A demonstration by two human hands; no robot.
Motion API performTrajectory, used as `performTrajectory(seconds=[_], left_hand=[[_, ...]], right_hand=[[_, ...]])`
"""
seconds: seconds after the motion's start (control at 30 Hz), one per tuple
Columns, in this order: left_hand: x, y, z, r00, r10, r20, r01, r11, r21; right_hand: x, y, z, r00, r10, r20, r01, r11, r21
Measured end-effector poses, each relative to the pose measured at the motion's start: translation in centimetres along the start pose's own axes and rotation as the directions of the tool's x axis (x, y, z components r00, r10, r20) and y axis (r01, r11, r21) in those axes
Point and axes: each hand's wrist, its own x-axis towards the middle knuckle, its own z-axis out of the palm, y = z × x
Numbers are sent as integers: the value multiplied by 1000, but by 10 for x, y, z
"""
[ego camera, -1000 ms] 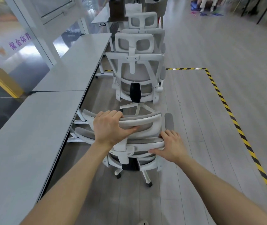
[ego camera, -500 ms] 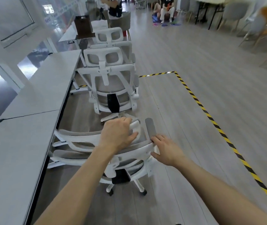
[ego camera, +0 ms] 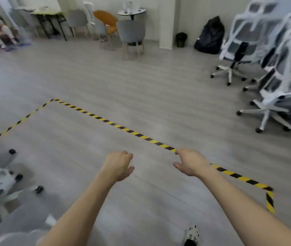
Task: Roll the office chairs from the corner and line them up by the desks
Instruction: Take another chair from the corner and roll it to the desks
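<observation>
Grey floor (ego camera: pixel 141 86) is running beyond the hazard tape (ego camera: pixel 116 125) to crowded office chairs (ego camera: pixel 244 47). Left hand (ego camera: pixel 119 166) and right hand (ego camera: pixel 190 162) are hovering empty, fingers slack; overlapping chair bases are probably threatening snags.

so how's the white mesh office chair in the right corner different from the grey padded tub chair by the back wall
The white mesh office chair sits on a spoked base with castors; the grey padded tub chair stands on fixed wooden legs. The office chair's back is an open mesh frame, the tub chair's solid upholstery. Both stand upright and empty.
</observation>
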Motion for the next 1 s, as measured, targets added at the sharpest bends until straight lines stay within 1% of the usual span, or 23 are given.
performTrajectory(seconds=[0.1, 0.2, 0.3, 0.4, 0.57, 0.7, 0.77, 0.83, 1.0], left_hand=[[100, 99, -29, 988, 152, 37, -153, 988, 20], [187, 192, -60, 956, 294, 23, -294, 952, 82], [259, 270, -93, 923, 384, 32, -385, 918, 97], [328, 331, -123, 886, 464, 15, -461, 876, 141], [451, 417, -164, 828, 559, -52, -542, 820, 186], [570, 480, -186, 808, 585, -69, -564, 803, 190], [634, 510, -205, 794, 605, -53, -589, 789, 177], [675, 534, -228, 787, 614, -61, -593, 780, 201], [783, 609, -298, 757, 646, -91, -615, 754, 232]], right_hand=[[-9, 129, -19, 979, 202, -13, -201, 978, 50], [-23, 244, -35, 933, 358, -21, -354, 928, 116], [-31, 337, -48, 871, 491, 0, -484, 858, 170], [-26, 410, -61, 815, 579, -9, -565, 799, 203], [31, 520, -96, 759, 651, -15, -629, 740, 238], [104, 612, -135, 751, 657, -64, -629, 742, 232], [141, 659, -157, 739, 667, -89, -635, 735, 236], [165, 688, -177, 738, 668, -96, -633, 734, 246], [233, 784, -243, 730, 671, -130, -629, 733, 258]])
